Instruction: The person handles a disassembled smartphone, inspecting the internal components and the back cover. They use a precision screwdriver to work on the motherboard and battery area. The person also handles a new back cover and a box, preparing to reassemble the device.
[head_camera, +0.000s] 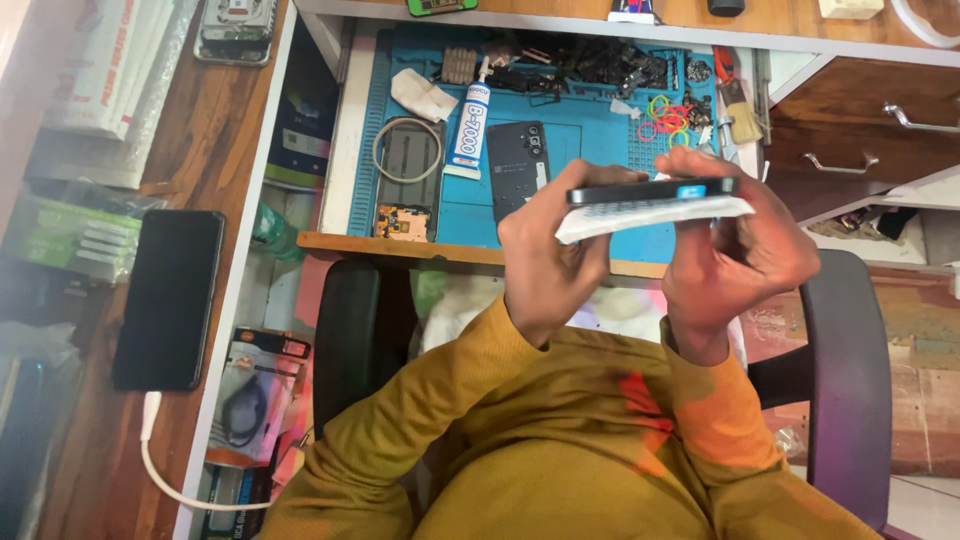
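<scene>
Both hands, left (560, 250) and right (735, 250), clamp a dark smartphone (650, 190) edge-on with a white cloth (650, 215) beneath, raised above the blue repair mat (590, 215) for close inspection, seemingly.

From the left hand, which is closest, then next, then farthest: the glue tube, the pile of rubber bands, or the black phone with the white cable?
Going by the head view, from the left hand:
1. The glue tube, on the blue mat just above the hand.
2. The rubber bands, at the mat's right end.
3. The black phone, far off on the wooden desk at the left, plugged into its white cable.
</scene>
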